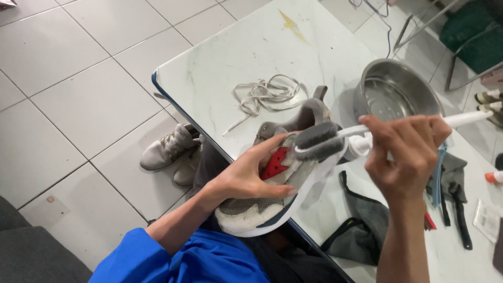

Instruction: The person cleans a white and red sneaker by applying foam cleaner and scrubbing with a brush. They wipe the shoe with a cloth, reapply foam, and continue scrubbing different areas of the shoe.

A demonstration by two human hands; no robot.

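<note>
Grey-and-white mesh sneaker with a red side patch and a white sole edged in dark blue [277, 183] is held on its side over the near edge of a white marble-patterned table [236, 63], above the person's lap. The left hand [246, 175] wraps around its middle from below, fingers spread across the side panel and closed firmly on it. The right hand [406, 152] is curled tight around the white plastic handle of a long brush with a dark grey bristle head [317, 140], and the bristles press against the shoe's upper near the collar.

Judging by how things lie, the cleaning looks part way through. The shoe's eyelets are empty, and a loose tangle of off-white laces [267, 94] lies on the tabletop beyond it, so unlacing seems done. The toe mesh and the sole rim look grubby and scuffed, so scrubbing appears far from finished. Whether the shoe is wet cannot be told.

A round stainless-steel bowl [398, 94] stands just behind the brush. A crumpled grey cloth [361, 225] lies on the table below the right wrist. A second pale, worn pair of shoes [173, 152] sits on the tiled floor beside the table's edge.
</note>
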